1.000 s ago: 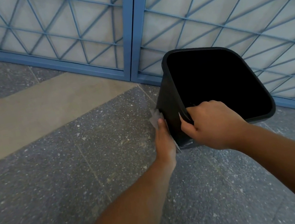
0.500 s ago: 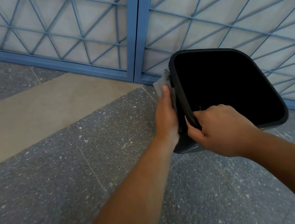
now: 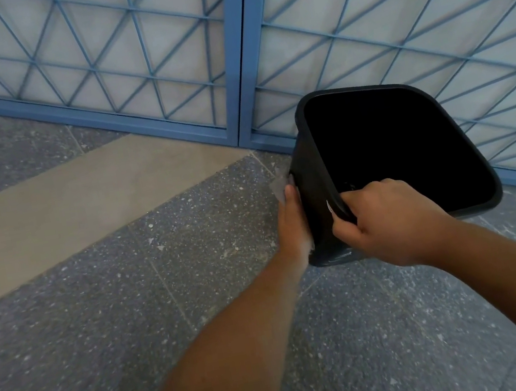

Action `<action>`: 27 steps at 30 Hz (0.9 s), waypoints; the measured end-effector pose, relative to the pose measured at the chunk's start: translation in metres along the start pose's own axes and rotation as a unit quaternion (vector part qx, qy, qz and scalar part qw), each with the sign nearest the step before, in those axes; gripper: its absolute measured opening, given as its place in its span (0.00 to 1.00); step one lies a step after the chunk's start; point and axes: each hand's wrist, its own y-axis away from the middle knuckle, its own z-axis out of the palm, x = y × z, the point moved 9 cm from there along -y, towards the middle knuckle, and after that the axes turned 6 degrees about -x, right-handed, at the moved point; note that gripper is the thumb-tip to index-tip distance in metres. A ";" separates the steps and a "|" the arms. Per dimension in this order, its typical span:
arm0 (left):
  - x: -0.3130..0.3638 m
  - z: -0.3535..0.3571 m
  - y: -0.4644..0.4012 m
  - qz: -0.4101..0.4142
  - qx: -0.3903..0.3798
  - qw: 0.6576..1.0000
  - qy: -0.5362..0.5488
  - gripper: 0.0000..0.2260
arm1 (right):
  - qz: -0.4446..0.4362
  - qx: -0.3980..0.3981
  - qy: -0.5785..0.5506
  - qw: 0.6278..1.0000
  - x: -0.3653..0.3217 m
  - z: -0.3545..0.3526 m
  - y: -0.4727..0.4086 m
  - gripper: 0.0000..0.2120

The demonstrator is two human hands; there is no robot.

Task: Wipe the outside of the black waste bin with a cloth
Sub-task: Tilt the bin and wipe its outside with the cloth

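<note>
- Two bare forearms of mine reach in from the bottom of the view, out over the speckled grey floor point(image 3: 103, 343), and both end at the black waste bin point(image 3: 311, 185).
- Nearest the camera, my right hand point(image 3: 389, 224) is closed round the bin's near rim, fingers hooked inside and thumb outside, tipping the bin toward me with its mouth open to the camera.
- Just beyond, my left hand point(image 3: 292, 223) lies flat against the bin's left outer wall, fingers stretched out and pressing the cloth point(image 3: 279, 186) onto the plastic; only a pale corner of cloth shows past my fingertips.
- So this is mid-wipe, on the left side, about halfway up the wall, I'd say.
- What's done? Hard to call: a shiny streak near the bin's lower edge could be a damp patch, but I can't tell a cleaned surface from an uncleaned one on black plastic.
- What's left, by my reckoning: the far wall and the right wall face away from me and neither hand is on them, so the bin would need turning to reach them. I'd put the job somewhere in its middle, not near the end.
- Farthest off, the bin sits close to the blue lattice screen point(image 3: 239, 60) behind it, beside the beige strip point(image 3: 61, 202) in the floor.
</note>
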 end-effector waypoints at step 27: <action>0.035 0.020 0.051 0.103 -0.031 0.987 -0.122 0.28 | -0.015 0.006 -0.017 1.000 0.000 0.000 -0.005 0.15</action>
